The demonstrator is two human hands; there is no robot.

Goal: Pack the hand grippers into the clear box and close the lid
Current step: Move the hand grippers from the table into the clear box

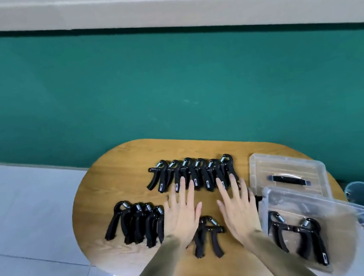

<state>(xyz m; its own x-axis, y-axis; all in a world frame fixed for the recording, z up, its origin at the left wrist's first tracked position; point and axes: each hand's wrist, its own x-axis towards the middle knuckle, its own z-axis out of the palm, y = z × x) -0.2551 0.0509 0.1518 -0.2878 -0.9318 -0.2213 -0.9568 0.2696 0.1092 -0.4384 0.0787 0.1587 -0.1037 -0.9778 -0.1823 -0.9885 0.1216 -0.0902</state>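
Neither hand has a grip on anything: the left hand and the right hand lie flat with fingers spread apart, palms down over the oval wooden desk, fingertips reaching the near ends of the far row.

Packing looks barely begun. The clear plastic box sits at the desk's right edge, overhanging it a little, and holds two black spring-loaded hand grippers lying side by side on its floor; whether more lie beneath the blurred near wall I cannot tell. The clear flat lid with a black handle lies apart on the desk, just behind the box, so the box stands uncovered.

Still outside are a far row of about six grippers, a near-left cluster of about four, and a single gripper between the wrists. By my judgement, nearly all the loading and the lid closing remain.
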